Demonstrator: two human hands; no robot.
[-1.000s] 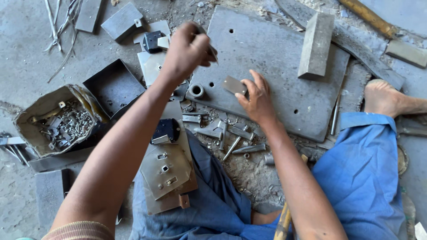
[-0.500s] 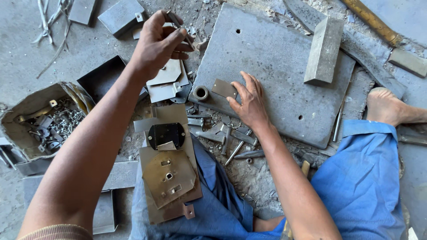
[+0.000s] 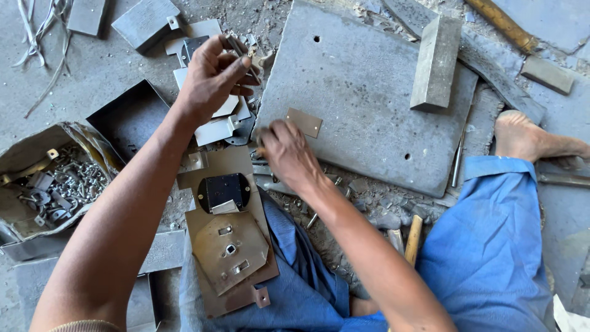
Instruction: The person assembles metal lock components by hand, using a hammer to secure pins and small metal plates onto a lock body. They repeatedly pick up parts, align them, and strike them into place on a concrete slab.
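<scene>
- Grey steel slab (image 3: 369, 92) lies on the floor, a small brown plate (image 3: 304, 122) on its near edge.
- Torn cardboard box (image 3: 24, 154) at left holds loose metal fittings (image 3: 61, 184).
- Right hand (image 3: 286, 154), fingers curled, touches the brown plate's corner.
- Left hand (image 3: 212, 77) pinches a thin metal pin (image 3: 241, 50).

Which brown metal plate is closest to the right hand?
The small plain plate on the grey slab, just beside the right hand. The bigger brown plates lie on the lap, with holes.
</scene>
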